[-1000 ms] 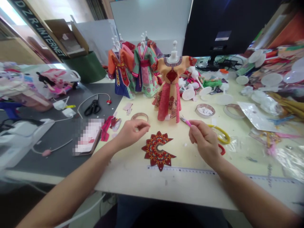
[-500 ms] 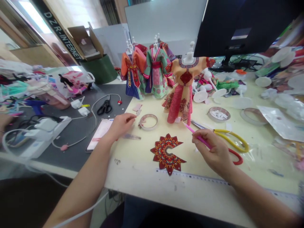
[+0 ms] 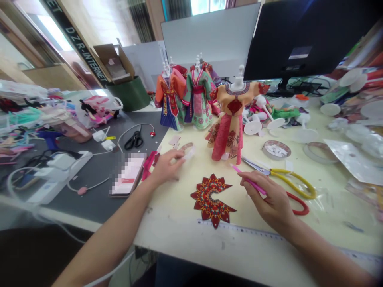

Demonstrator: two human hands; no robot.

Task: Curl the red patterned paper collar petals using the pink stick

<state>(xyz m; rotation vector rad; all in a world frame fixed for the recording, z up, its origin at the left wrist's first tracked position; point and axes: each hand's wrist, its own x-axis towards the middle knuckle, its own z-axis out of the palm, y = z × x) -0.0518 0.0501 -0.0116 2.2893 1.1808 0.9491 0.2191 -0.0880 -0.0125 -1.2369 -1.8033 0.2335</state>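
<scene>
- The phone lies face up beyond the work, perhaps placed so its screen can be glanced at.
- The left hand has its thumb and forefinger curled towards each other at the clear tape ring. The fingertips seem to meet its edge, but I cannot tell whether they grip it.
- The red patterned cutout lies flat between the hands, its gap turned right — neither hand touches it, and that central spot likely keeps it in plain view. Its lowest point overlaps the ruler near one end.
- The dressed doll form stands upright behind the cutout, front towards the person, presumably so the garment is easy to see.
- The right hand is closed round a pink pen-like tool, held low as for writing — a hold that suits fine control. Its tip points up and left.
- The round container holds white scraps, its wall probably there to stop them scattering.
- The scissors lie beside the right hand, handles to the right, apparently kept within reach.
</scene>
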